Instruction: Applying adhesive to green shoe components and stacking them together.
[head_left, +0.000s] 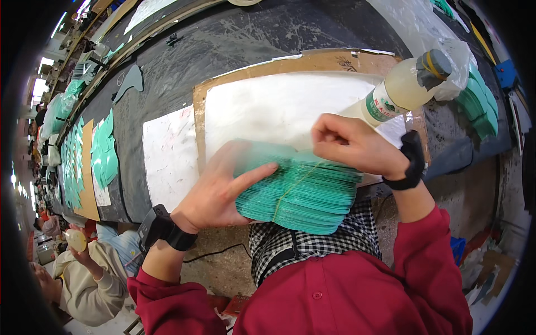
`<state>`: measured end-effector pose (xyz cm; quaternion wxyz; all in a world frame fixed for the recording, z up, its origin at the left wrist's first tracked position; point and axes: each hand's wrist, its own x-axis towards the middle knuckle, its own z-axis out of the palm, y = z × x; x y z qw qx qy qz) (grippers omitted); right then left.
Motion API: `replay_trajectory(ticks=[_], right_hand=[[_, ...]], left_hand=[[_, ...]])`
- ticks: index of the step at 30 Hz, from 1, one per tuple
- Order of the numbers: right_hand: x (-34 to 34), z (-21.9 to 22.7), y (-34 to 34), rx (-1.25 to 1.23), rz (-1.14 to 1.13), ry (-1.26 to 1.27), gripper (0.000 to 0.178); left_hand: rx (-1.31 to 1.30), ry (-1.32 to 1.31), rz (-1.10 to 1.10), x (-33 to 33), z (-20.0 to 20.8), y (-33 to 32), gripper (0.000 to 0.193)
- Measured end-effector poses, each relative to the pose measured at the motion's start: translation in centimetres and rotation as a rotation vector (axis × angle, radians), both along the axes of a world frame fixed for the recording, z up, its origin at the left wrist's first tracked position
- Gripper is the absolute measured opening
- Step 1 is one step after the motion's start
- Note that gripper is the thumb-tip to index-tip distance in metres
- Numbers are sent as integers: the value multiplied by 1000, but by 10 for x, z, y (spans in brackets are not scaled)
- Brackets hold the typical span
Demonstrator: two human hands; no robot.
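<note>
A thick stack of green cut sheets (312, 201) rests at the near edge of the table, above my lap. My left hand (220, 184) grips its left end, thumb lying across the face of the stack. A thin yellow rubber band (296, 188) runs slantwise over the sheets, up towards my right hand. Closed, my right hand (349, 142) is held at the stack's upper right edge with fingers curled in. What those fingers hold, if anything, is hidden. Beyond that hand stands a plastic bottle (405, 84) of cloudy liquid, with grey wrap and a yellow band round its neck.
White paper (268, 100) on brown cardboard (245, 74) covers the dark table (234, 39). Green cut pieces (104, 148) lie at the left; more green stacks (479, 103) and clear plastic sheeting (391, 19) are at the right. A person (92, 285) at lower left holds something round and yellowish.
</note>
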<state>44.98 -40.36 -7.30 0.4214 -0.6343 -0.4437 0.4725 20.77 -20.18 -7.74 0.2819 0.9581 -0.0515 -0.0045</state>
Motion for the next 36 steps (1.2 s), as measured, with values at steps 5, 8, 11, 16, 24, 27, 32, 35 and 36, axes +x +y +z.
replay_trajectory(ticks=[5,8,11,16,24,27,32,35,36], right_hand=[[4,23,-42,160,95,-611,22],[-26,31,-54,356,201,-712,26],[-55,37,-66,453,334,-739,27],[-81,33,-95,555,421,-724,18],[-95,-33,-144,374,364,-932,7],[-81,-40,-162,252,249,-1054,5],[-53,-38,-173,257,20,-1136,12],[-25,-24,-164,261,-26,-1165,18],[-16,-25,-163,231,-98,-1197,18]], left_hand=[[5,-23,-1,0,0,-2,95],[14,-28,3,-1,1,-4,96],[12,-43,4,1,0,-6,97],[33,-59,4,-1,-1,-5,100],[37,-6,-7,4,6,-6,100],[63,14,-6,-1,-2,-1,101],[86,-2,-8,0,-3,-6,102],[37,11,11,-3,-1,-6,98],[45,12,4,-2,0,-6,99]])
